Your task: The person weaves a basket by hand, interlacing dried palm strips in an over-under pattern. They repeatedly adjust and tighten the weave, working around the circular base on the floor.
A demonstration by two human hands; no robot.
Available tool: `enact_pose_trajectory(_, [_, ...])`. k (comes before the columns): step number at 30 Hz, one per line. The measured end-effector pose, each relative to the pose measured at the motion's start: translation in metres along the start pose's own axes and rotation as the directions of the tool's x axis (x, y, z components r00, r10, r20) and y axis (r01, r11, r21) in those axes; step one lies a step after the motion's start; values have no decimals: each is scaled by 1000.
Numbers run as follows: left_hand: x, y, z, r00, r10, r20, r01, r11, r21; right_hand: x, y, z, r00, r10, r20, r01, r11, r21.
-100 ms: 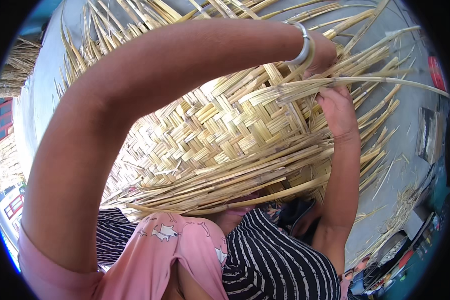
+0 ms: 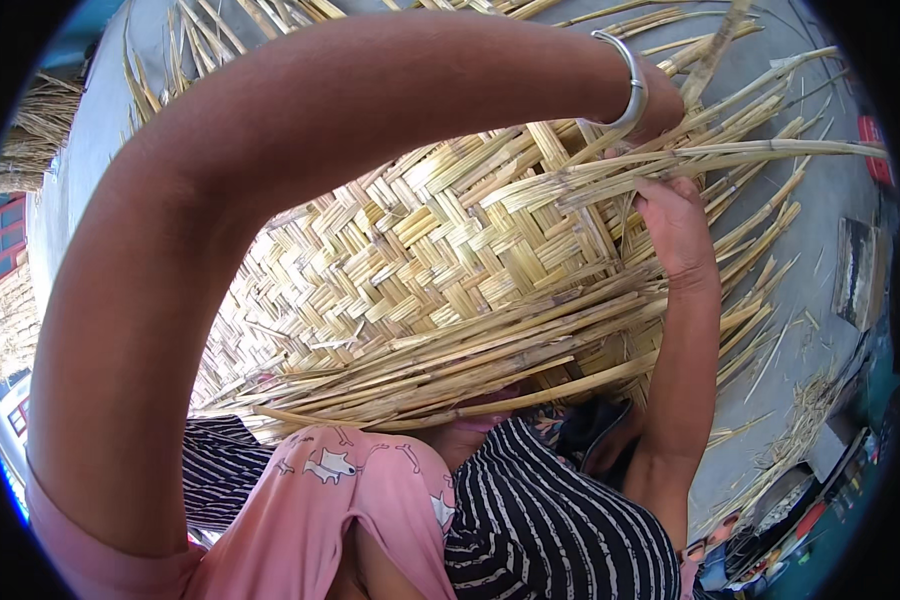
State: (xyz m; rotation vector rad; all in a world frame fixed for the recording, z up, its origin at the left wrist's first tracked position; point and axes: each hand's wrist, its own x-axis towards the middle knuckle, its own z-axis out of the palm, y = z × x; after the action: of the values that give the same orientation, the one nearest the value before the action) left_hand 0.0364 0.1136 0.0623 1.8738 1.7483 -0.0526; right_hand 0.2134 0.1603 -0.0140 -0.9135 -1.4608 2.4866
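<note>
Under my left hand (image 2: 660, 110) and right hand (image 2: 675, 235) I see a woven mat (image 2: 420, 250) in pale straw yellow, its flat strips crossing in a diagonal herringbone pattern, some strips browner and streaked grey near the loose ends (image 2: 770, 150) by my fingers. My left wrist carries 1 silver bangle (image 2: 632, 85). Below my arms, I see a black garment with thin white stripes (image 2: 550, 520) and pink cloth printed with small white animal figures (image 2: 340, 490). Past my right hand the ground (image 2: 820, 230) is dull grey, scattered with yellow straw bits.
</note>
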Motion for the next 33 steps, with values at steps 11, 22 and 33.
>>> enact_pose_trajectory(11, [-2, -58, 61, 893, -183, 410, 418, 673, -611, -2, -2, 9, 999, -32, -43, 31, 999, -17])
enact_pose_trajectory(22, [-61, -45, 119, 900, -433, 48, 169, 246, -954, 2, -2, -1, 1000, 7, 30, -7, 1000, 11])
enact_pose_trajectory(33, [-64, -5, 86, 947, -310, -90, 129, 619, -774, 1, 2, -6, 999, -15, 37, 6, 974, 226])
